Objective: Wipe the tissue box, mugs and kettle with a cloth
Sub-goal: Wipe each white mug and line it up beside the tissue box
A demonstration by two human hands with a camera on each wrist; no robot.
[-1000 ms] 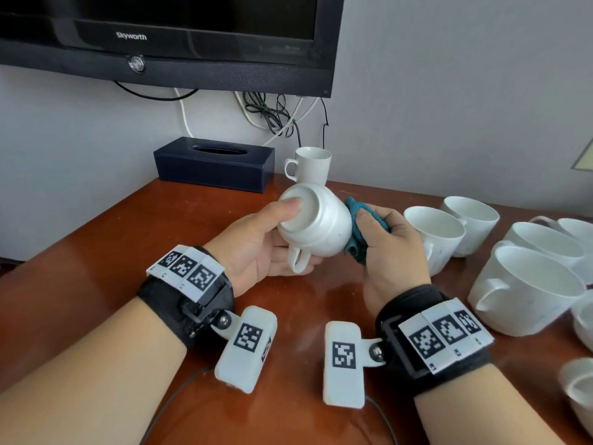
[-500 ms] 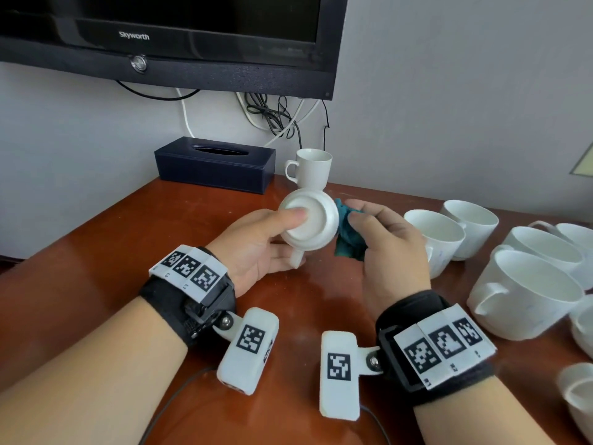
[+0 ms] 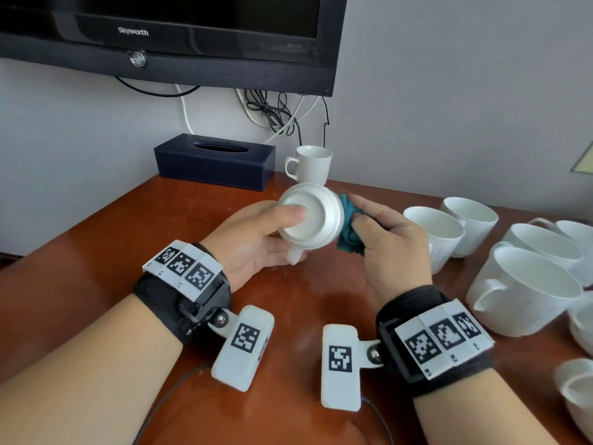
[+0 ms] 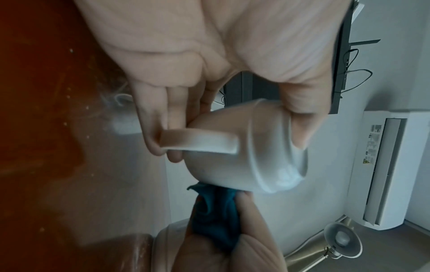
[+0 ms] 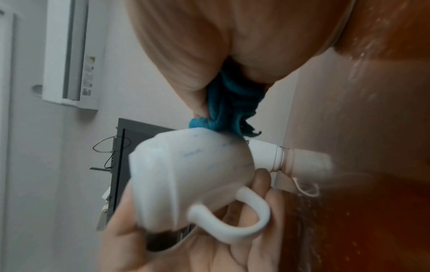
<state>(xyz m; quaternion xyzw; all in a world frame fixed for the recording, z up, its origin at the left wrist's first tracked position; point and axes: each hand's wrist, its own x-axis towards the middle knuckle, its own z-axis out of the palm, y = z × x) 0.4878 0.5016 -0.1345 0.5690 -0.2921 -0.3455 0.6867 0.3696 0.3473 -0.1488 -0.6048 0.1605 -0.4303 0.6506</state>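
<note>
My left hand point(image 3: 256, 239) grips a white mug point(image 3: 313, 220) above the table, its base turned toward me, thumb on the base and handle pointing down. In the left wrist view the fingers curl round the mug point(image 4: 244, 152) near its handle. My right hand point(image 3: 388, 239) holds a bunched teal cloth point(image 3: 349, 229) pressed against the mug's right side. The right wrist view has the cloth point(image 5: 230, 110) touching the mug point(image 5: 193, 176), which bears faint blue marks. A dark blue tissue box point(image 3: 215, 160) stands by the wall, a small white mug point(image 3: 313, 163) beside it. No kettle is in view.
Several white mugs point(image 3: 529, 290) crowd the right side of the brown wooden table point(image 3: 96, 252). A black television point(image 3: 167, 36) hangs on the wall above, with cables point(image 3: 276, 114) dangling behind the small mug.
The held mug has turned so its base faces me more squarely. The right hand with the cloth has slid along the mug's right side.
</note>
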